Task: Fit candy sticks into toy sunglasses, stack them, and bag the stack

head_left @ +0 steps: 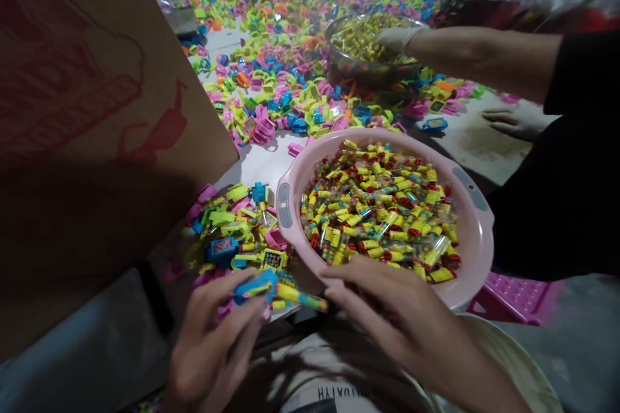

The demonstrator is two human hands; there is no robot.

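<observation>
My left hand (216, 329) pinches a blue toy watch (254, 285), from which a yellow candy tube (298, 297) sticks out to the right. Beside the tube's tip, my right hand (387, 310) rests by the near rim of a pink basin (479, 251). Its fingers are bent together, and whether anything is between them is hidden. Yellow and red wrapped candy tubes (382, 200) fill the basin. Left of the basin lies a small heap of colourful toy watches (237, 213).
A large cardboard box (97, 110) stands at the left. Another person's gloved hand (400, 37) reaches into a metal bowl (372, 68); their other hand (513, 122) lies on the white surface. A pink stool (520, 297) is at the right. More toy watches spread behind.
</observation>
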